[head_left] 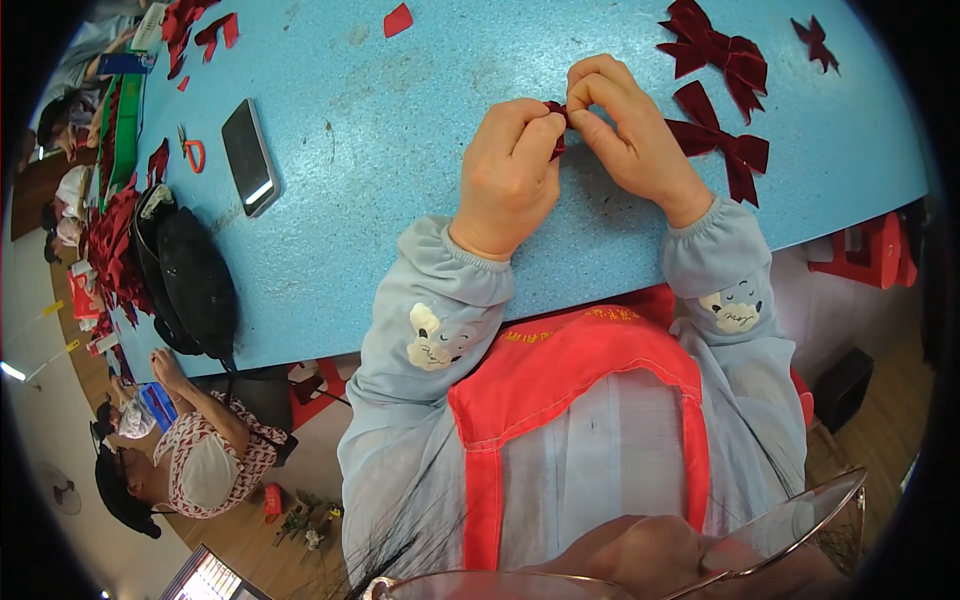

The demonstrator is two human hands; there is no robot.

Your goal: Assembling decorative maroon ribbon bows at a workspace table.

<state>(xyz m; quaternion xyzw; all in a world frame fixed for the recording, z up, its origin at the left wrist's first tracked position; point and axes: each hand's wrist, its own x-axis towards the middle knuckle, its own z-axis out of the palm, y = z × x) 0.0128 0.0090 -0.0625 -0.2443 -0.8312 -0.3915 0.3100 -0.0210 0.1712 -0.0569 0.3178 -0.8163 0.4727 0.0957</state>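
Observation:
Between my two hands, over the blue table [400, 180], is a small piece of dark red velvet ribbon [557, 148], mostly covered by my fingers. My left hand [510, 170] is closed around it, thumb and fingers pressed together. The thumb and forefinger of my right hand [630, 135] pinch at the ribbon's upper right end; whether a finer thing is in that pinch is hidden. Just right of my right hand lie dark red velvet bows [743, 152], one partly behind the wrist. Another larger bow [715, 55] sits above them.
A phone [249, 157], red-handled snips [192, 150] and a black pouch [185, 270] lie to the left, beside heaped red ribbon [115, 240]. A green tray [122, 130] stands farther left. Another person [205, 450] sits at the lower left. Red stools [868, 252] stand below the table edge.

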